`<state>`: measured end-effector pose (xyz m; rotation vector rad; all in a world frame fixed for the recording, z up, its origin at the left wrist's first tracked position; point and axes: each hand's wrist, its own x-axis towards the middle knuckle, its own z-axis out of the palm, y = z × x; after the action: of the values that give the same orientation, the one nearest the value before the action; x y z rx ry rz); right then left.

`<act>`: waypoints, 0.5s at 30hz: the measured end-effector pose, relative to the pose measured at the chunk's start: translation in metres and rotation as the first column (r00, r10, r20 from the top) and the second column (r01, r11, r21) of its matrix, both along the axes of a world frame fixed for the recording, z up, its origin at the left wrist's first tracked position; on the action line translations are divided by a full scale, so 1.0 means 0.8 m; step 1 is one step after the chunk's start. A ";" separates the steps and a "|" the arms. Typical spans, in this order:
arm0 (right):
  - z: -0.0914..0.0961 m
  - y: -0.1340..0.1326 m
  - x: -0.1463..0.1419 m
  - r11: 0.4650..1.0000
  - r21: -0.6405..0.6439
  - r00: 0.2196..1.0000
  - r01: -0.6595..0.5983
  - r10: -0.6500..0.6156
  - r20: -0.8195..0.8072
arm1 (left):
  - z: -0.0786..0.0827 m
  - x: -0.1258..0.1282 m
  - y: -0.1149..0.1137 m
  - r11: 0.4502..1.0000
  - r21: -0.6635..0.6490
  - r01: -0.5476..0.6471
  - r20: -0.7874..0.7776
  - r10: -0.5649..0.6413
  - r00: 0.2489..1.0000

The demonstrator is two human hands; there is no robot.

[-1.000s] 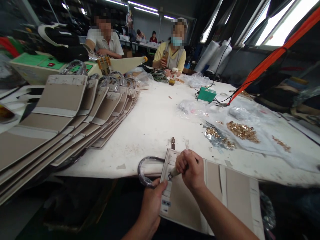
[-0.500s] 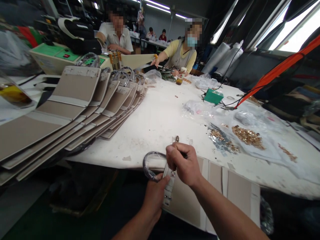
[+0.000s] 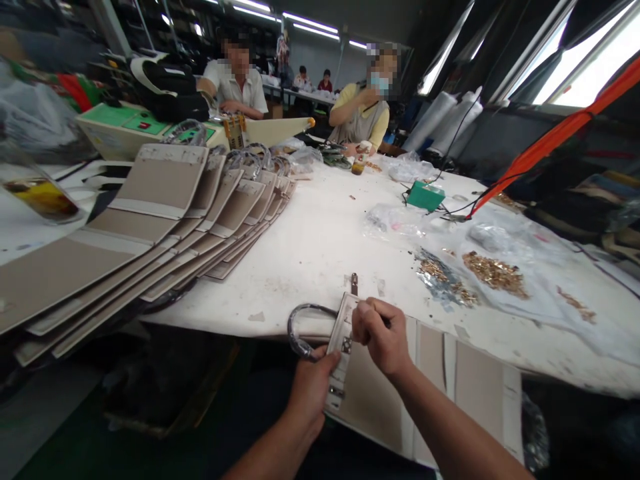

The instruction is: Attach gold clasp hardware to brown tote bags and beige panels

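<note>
My left hand (image 3: 313,390) grips the beige flat bag panel (image 3: 373,397) at the white tabletop's (image 3: 310,253) near edge, best held rigid while my right hand (image 3: 383,337), fingers (image 3: 367,321) clenched, bears squarely on its metal fitting (image 3: 346,345).

I looked out over a long white tabletop (image 3: 310,247), scuffed and stained, that ran toward the back of a dim workshop. Tall bright windows (image 3: 575,60) lined the right side, framed by dark curtains (image 3: 500,47), and daylight washed in through them. Under the windows ran a grey wall (image 3: 490,147), with white rolls of material (image 3: 440,117) leaning against it. Overhead I saw several white fluorescent tube lights (image 3: 305,21) on a dark ceiling. A pale grey back wall (image 3: 315,57) closed the room, with a second worktable (image 3: 300,93) before it. The floor (image 3: 65,413) below the tabletop's near edge lay dark and in shadow.
</note>
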<state>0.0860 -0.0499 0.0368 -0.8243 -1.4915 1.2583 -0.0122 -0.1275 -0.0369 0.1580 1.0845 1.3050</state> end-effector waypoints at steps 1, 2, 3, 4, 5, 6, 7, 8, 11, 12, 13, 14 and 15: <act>-0.002 -0.001 0.001 1.000 0.005 0.999 0.013 -0.013 -0.051 | -0.001 0.000 0.000 1.000 0.002 0.002 -0.004 -0.002 1.000; -0.003 -0.001 0.001 1.000 0.014 0.996 0.021 -0.019 -0.085 | -0.001 0.000 0.000 1.000 0.006 0.000 -0.006 0.000 1.000; -0.004 -0.001 0.002 1.000 0.018 0.995 0.023 -0.022 -0.094 | -0.002 0.000 0.000 1.000 0.012 -0.002 -0.003 0.002 1.000; -0.003 0.001 0.002 0.999 0.015 0.997 0.028 -0.027 -0.078 | -0.002 0.000 0.000 1.000 0.015 -0.004 0.004 0.004 1.000; -0.002 0.003 0.004 1.000 0.000 0.999 0.028 -0.028 -0.038 | -0.003 0.000 0.000 1.000 0.014 -0.005 0.014 0.005 1.000; -0.001 0.006 0.007 0.999 -0.025 0.999 0.031 -0.031 0.019 | -0.003 -0.001 0.000 1.000 0.009 -0.002 0.027 0.002 1.000; 0.001 0.011 0.012 0.998 -0.055 0.995 0.044 -0.039 0.090 | -0.003 -0.001 0.000 1.000 0.003 0.003 0.040 -0.003 0.999; 0.004 0.016 0.020 0.995 -0.074 0.984 0.067 -0.054 0.173 | -0.004 -0.002 0.000 1.000 -0.003 0.009 0.050 -0.008 0.999; 0.005 0.033 0.046 0.988 0.037 0.859 0.149 -0.148 0.490 | -0.004 -0.004 -0.002 1.000 -0.014 0.027 0.057 -0.026 0.998; 0.003 0.038 0.054 0.983 0.095 0.784 0.157 -0.183 0.594 | -0.004 -0.004 -0.003 0.999 -0.014 0.033 0.057 -0.032 0.998; -0.001 0.042 0.059 0.979 0.137 0.701 0.149 -0.202 0.684 | -0.003 -0.003 -0.003 0.999 -0.015 0.037 0.058 -0.036 0.998; -0.005 0.045 0.062 0.979 0.159 0.620 0.131 -0.206 0.757 | -0.002 -0.003 -0.003 0.999 -0.018 0.041 0.058 -0.040 0.998; -0.010 0.048 0.063 0.979 0.166 0.548 0.116 -0.203 0.812 | -0.001 -0.002 -0.002 0.999 -0.025 0.044 0.055 -0.042 0.998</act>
<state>0.1364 -0.0116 0.0285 -1.5957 -2.1206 0.6231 -0.0141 -0.1295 -0.0373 0.1245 1.0460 1.2490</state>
